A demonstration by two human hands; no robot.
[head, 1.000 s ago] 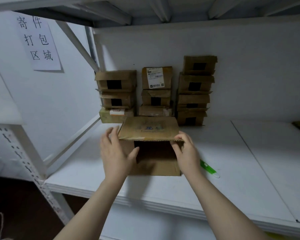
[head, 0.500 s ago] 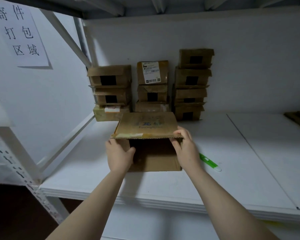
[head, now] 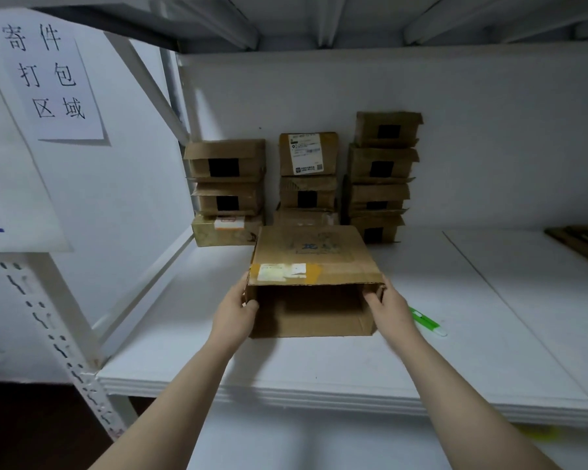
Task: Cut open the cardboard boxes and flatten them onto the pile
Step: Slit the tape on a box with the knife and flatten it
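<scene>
Your cardboard box (head: 314, 257) sits on the white shelf (head: 319, 364) in front of the stacked boxes (head: 381, 174) at the back wall, its near end open and empty. Your left hand (head: 236, 308) grips the left wall at the mouth with the thumb hooked round the front edge. Your right hand (head: 389, 307) grips the right wall the same way, thumb tucked just inside the opening. Expect it to be light and only half stiff: with the end open, the walls will rack sideways under a squeeze, and the taped strip across the top panel will be slicker than the bare board. Hold it by the side walls close to the corner creases, where the board is strongest, not by the sagging top edge. The open mouth points straight at you and the tube runs away toward the back wall. The broad panel looks wider across than deep, though the wide-angle lens may exaggerate that. The green tool (head: 426, 322) lies just right of your right wrist, and the pile (head: 582, 240) lies well apart at the far right.
</scene>
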